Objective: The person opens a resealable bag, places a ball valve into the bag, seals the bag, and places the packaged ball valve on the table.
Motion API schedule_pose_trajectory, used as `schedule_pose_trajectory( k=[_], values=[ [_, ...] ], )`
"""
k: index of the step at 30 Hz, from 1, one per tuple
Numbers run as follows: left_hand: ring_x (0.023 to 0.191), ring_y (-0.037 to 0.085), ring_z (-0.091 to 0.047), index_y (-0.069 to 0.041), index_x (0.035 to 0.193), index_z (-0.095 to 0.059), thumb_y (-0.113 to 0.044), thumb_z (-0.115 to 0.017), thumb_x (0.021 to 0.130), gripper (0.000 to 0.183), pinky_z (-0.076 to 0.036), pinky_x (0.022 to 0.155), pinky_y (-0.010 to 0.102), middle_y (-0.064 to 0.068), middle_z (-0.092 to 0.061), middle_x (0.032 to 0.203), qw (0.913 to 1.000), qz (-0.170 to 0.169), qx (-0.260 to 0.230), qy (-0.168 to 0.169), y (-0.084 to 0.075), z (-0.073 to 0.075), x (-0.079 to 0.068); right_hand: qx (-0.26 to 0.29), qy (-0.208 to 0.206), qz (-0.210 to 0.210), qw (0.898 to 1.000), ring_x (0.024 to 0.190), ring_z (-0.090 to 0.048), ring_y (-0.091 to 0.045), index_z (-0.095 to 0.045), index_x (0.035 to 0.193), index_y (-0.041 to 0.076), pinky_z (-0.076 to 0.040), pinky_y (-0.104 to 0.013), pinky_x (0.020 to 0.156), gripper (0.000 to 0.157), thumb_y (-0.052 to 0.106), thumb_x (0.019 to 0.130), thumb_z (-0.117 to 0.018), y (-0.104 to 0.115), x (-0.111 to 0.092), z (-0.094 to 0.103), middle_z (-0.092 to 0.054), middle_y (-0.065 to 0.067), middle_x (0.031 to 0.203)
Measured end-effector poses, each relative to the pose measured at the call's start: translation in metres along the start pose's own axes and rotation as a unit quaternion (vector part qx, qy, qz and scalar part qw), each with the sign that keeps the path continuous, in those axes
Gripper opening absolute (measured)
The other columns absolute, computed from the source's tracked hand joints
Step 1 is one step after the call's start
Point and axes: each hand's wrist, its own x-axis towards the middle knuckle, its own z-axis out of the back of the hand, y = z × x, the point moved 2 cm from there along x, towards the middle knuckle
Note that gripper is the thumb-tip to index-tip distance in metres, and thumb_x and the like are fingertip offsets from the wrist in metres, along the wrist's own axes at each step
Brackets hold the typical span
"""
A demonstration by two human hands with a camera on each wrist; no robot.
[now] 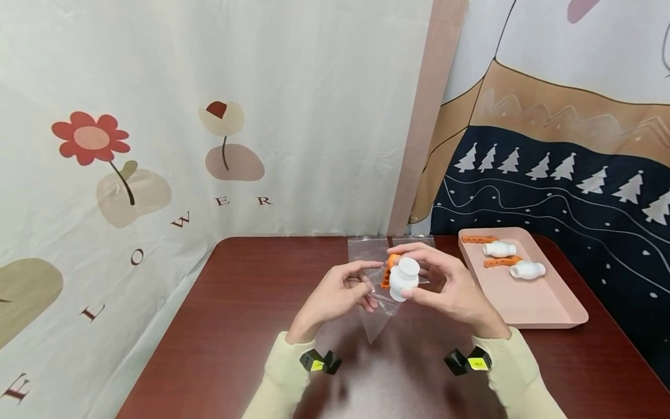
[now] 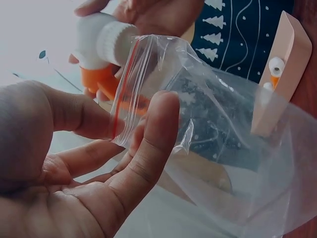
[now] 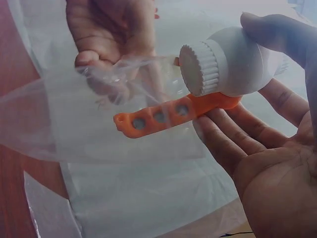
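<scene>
My left hand point(image 1: 337, 294) pinches a clear zip-lock bag point(image 2: 223, 144) near its red-striped mouth, thumb on one side and fingers on the other. In my right hand point(image 1: 450, 285) is a white plastic ball valve point(image 1: 404, 278) with an orange lever handle point(image 3: 153, 118); the thumb presses the white body from one side, fingers on the other. The handle points towards the left hand, its end behind the clear film in the right wrist view, apparently within the bag's mouth. The valve's ribbed white end point(image 3: 199, 69) sits at the bag's edge.
A pink tray point(image 1: 528, 305) at the right of the brown table point(image 1: 251, 308) holds two more white valves point(image 1: 527, 270) with orange handles. Other clear bags point(image 1: 363, 247) lie at the table's back edge, behind the hands. Printed curtains point(image 1: 324, 116) hang behind.
</scene>
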Motion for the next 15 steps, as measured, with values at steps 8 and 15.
schedule_pose_trajectory(
  k=[8, 15],
  values=[
    [0.071, 0.020, -0.075, -0.009, 0.142, -0.057, 0.005, -0.053, 0.095, 0.049, -0.064, 0.073, 0.047, 0.011, -0.063, 0.092, 0.9999, -0.004, -0.011, 0.013, -0.0035, -0.0024, -0.0013, -0.018, 0.004, 0.008, 1.000, 0.125, -0.063, -0.023, -0.064, 0.127, -0.002, -0.063, -0.037, 0.088, 0.049, -0.011, 0.081, -0.078, -0.0046, 0.0000, -0.0025, -0.056, -0.018, 0.143],
    [0.071, 0.018, -0.074, -0.003, 0.143, -0.055, 0.005, -0.054, 0.096, 0.048, -0.064, 0.074, 0.050, 0.011, -0.062, 0.092, 0.9991, -0.004, -0.035, 0.026, -0.0036, -0.0033, -0.0011, -0.019, 0.012, 0.051, 0.998, 0.125, -0.062, -0.024, -0.065, 0.127, -0.003, -0.059, -0.029, 0.094, 0.050, -0.013, 0.079, -0.078, -0.0072, 0.0008, -0.0058, -0.056, -0.026, 0.140]
  ],
)
